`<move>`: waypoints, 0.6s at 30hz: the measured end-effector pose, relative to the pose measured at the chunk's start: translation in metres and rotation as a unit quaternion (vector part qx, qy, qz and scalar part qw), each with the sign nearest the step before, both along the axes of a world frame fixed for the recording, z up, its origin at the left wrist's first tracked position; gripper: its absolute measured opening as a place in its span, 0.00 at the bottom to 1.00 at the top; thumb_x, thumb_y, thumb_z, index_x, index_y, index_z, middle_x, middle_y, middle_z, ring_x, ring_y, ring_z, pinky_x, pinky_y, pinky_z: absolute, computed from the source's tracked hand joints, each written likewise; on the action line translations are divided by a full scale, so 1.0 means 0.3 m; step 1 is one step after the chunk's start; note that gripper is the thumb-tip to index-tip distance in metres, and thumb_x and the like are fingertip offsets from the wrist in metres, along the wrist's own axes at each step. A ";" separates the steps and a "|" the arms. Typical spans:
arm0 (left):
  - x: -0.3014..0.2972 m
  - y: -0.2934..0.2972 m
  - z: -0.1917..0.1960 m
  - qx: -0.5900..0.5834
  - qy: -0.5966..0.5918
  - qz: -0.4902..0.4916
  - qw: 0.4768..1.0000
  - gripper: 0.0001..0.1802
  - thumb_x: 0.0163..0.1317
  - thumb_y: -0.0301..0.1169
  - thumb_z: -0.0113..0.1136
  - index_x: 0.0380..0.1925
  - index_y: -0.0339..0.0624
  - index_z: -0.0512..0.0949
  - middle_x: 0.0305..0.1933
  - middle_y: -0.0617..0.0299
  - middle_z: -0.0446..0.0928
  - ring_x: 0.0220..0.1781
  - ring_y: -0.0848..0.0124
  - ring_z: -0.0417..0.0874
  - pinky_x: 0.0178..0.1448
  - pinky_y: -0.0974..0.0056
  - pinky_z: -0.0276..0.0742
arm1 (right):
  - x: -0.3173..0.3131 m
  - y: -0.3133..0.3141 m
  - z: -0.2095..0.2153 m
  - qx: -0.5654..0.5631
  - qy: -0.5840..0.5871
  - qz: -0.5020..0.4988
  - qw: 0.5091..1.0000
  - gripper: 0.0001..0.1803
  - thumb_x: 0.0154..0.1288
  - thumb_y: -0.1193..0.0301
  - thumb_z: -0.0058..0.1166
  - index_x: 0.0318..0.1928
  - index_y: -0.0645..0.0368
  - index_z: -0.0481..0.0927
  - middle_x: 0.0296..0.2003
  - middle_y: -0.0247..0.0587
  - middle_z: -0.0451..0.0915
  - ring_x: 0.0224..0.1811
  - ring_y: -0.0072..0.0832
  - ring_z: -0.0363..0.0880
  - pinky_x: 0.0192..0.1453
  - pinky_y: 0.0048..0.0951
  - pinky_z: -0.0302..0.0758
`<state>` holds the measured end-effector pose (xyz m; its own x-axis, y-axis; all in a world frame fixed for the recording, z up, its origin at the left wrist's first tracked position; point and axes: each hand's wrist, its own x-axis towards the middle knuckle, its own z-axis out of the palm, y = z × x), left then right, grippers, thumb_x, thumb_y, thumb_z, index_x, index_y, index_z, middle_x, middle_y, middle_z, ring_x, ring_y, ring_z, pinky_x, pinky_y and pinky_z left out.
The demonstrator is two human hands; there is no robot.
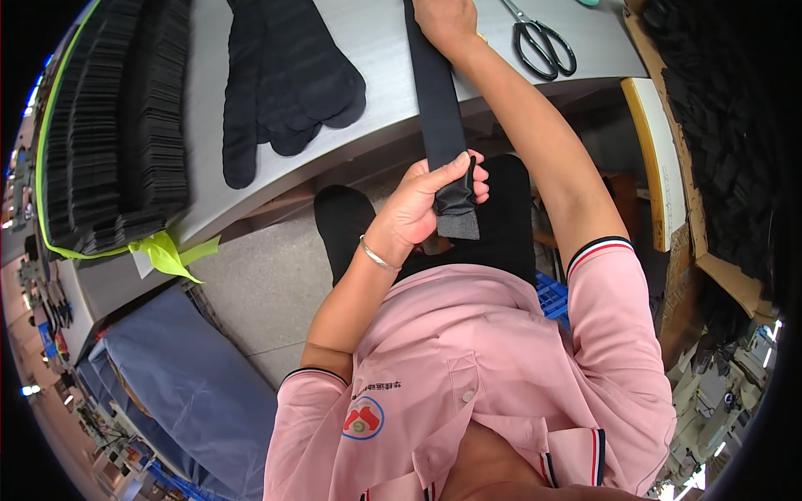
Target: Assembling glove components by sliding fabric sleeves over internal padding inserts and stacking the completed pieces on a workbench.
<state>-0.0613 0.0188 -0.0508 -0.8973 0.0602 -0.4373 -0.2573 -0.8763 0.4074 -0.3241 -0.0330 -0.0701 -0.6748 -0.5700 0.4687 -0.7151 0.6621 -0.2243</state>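
Observation:
A long black fabric strip runs from the table top down over its front edge toward my lap. My left hand is closed round the strip near its lower end, thumb on top; a grey, rough-looking end piece hangs below the fingers. My right hand rests at the strip's upper part on the table, its fingers cut off by the picture's top edge. Left of the strip lie several black, rounded fabric pieces in an overlapping pile. Black-handled scissors lie right of my right hand.
A large stack of black folded pieces, tied with a yellow-green ribbon, stands at the left. At the right, a cardboard box holds black material. The grey table has a curved-looking front edge above my knees. Blue cloth hangs lower left.

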 end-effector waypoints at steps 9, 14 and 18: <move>0.159 0.066 0.046 -0.010 0.047 -0.009 0.999 0.13 0.71 0.36 0.59 0.47 0.38 0.73 0.29 0.65 0.75 0.29 0.71 0.79 0.63 0.53 0.78 | -0.012 0.003 0.009 -0.002 0.015 -0.013 1.000 0.10 0.70 0.70 0.45 0.36 0.60 0.78 0.26 0.53 0.84 0.30 0.49 0.85 0.35 0.48 0.81; 0.166 0.054 0.031 -0.016 0.036 -0.024 0.999 0.15 0.70 0.34 0.60 0.49 0.36 0.74 0.34 0.62 0.79 0.36 0.68 0.83 0.64 0.53 0.77 | -0.034 -0.014 0.016 0.004 -0.007 -0.040 0.999 0.09 0.69 0.72 0.44 0.36 0.62 0.78 0.26 0.56 0.83 0.30 0.50 0.85 0.36 0.49 0.82; 0.068 -0.012 0.059 -0.047 0.042 -0.037 0.997 0.24 0.71 0.33 0.57 0.62 0.31 0.68 0.44 0.54 0.83 0.55 0.61 0.85 0.60 0.57 0.81 | -0.062 -0.013 -0.018 -0.035 0.003 -0.028 0.999 0.11 0.70 0.70 0.45 0.36 0.61 0.78 0.26 0.56 0.83 0.29 0.50 0.85 0.35 0.49 0.81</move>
